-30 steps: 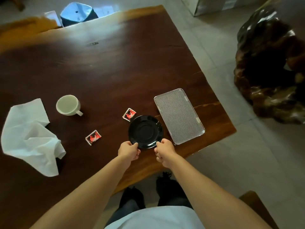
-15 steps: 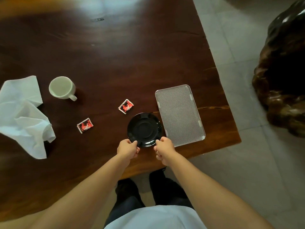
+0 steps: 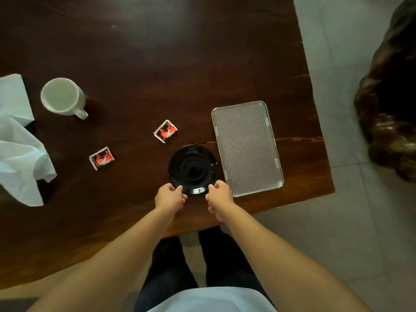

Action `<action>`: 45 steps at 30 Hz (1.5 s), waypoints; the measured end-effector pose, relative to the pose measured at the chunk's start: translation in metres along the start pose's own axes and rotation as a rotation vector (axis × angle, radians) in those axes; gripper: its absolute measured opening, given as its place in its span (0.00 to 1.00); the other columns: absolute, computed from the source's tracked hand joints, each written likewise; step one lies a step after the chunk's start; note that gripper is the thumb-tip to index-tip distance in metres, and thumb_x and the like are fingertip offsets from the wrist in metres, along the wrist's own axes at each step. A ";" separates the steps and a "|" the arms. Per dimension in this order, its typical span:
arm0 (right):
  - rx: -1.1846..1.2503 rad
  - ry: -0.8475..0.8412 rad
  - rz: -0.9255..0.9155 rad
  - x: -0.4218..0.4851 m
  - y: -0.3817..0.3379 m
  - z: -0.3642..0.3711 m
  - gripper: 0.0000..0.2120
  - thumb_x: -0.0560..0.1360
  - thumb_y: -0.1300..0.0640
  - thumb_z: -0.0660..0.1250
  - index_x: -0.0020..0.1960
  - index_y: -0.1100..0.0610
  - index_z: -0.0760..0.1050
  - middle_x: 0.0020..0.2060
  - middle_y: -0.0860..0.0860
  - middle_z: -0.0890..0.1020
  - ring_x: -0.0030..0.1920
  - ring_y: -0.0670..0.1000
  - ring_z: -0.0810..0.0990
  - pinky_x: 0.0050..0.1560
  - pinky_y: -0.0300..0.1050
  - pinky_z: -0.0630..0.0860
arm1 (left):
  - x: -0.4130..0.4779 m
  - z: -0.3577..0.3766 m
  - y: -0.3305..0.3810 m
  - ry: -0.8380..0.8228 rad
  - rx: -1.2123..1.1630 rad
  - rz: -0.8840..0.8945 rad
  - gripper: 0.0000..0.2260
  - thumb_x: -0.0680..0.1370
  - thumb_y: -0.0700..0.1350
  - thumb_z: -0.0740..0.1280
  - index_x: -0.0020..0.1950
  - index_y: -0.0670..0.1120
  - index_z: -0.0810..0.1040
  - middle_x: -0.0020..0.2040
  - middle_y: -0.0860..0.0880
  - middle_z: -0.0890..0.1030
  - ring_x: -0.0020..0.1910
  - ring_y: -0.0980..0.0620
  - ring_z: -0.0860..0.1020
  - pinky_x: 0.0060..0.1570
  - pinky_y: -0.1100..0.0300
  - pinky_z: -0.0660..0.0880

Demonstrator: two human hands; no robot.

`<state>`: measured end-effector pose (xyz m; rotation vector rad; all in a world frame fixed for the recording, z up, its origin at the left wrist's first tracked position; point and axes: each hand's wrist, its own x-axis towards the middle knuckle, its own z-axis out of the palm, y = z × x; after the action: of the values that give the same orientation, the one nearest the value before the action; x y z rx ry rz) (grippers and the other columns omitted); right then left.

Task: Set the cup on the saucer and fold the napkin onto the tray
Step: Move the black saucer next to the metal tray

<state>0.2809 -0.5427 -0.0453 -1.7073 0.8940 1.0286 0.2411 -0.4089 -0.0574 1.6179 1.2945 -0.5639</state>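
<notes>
Both hands are on the saucer (image 3: 192,168): the left hand (image 3: 170,195) and the right hand (image 3: 219,194) each pinch its near rim with curled fingers, one on either side, just below the middle of the frame.

Rest of the scene, big stuff first. The dark wooden table (image 3: 157,64) fills most of the picture. The white napkin (image 3: 20,149) lies crumpled and unfolded at the far left edge. The ribbed tray (image 3: 246,147) sits right of centre with nothing on it, its edge just beside the saucer. The white cup (image 3: 62,96) stands upright in the upper left, well apart from the saucer. Two little red packets (image 3: 165,131) (image 3: 101,157) lie between cup and saucer.

So I'd say this is the very first step, just getting the saucer placed. Neither the cup nor the napkin part is done. Next move probably means letting go with one hand and reaching way over to the upper left for the cup, carrying it over those packets.
</notes>
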 end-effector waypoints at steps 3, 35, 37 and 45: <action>-0.021 0.000 -0.018 0.004 0.000 0.000 0.11 0.84 0.58 0.55 0.43 0.56 0.65 0.41 0.57 0.69 0.30 0.49 0.64 0.23 0.39 0.62 | 0.004 0.001 0.001 -0.002 -0.001 -0.001 0.11 0.83 0.45 0.65 0.42 0.43 0.74 0.35 0.45 0.83 0.33 0.50 0.78 0.45 0.50 0.81; -0.249 0.084 -0.232 -0.026 -0.032 -0.025 0.10 0.83 0.52 0.60 0.50 0.57 0.74 0.44 0.55 0.79 0.35 0.52 0.76 0.35 0.47 0.75 | -0.046 -0.042 0.033 0.032 0.220 0.181 0.08 0.83 0.50 0.64 0.53 0.46 0.75 0.44 0.46 0.82 0.39 0.50 0.81 0.35 0.58 0.78; -0.396 0.091 -0.355 -0.036 -0.039 -0.026 0.13 0.83 0.52 0.59 0.50 0.59 0.76 0.42 0.54 0.79 0.39 0.51 0.77 0.39 0.46 0.75 | -0.056 -0.050 0.038 0.059 0.269 0.229 0.06 0.83 0.50 0.65 0.52 0.48 0.74 0.45 0.47 0.81 0.41 0.50 0.81 0.39 0.56 0.80; -0.683 0.017 -0.656 -0.089 -0.077 -0.012 0.08 0.82 0.53 0.60 0.51 0.56 0.75 0.49 0.54 0.79 0.48 0.53 0.79 0.50 0.50 0.81 | -0.095 -0.092 0.052 0.195 0.374 0.371 0.04 0.82 0.48 0.65 0.55 0.50 0.73 0.47 0.51 0.80 0.44 0.54 0.78 0.41 0.58 0.76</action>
<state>0.3178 -0.5190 0.0643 -2.3419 -0.0780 0.8985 0.2396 -0.3735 0.0800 2.2097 1.0242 -0.4414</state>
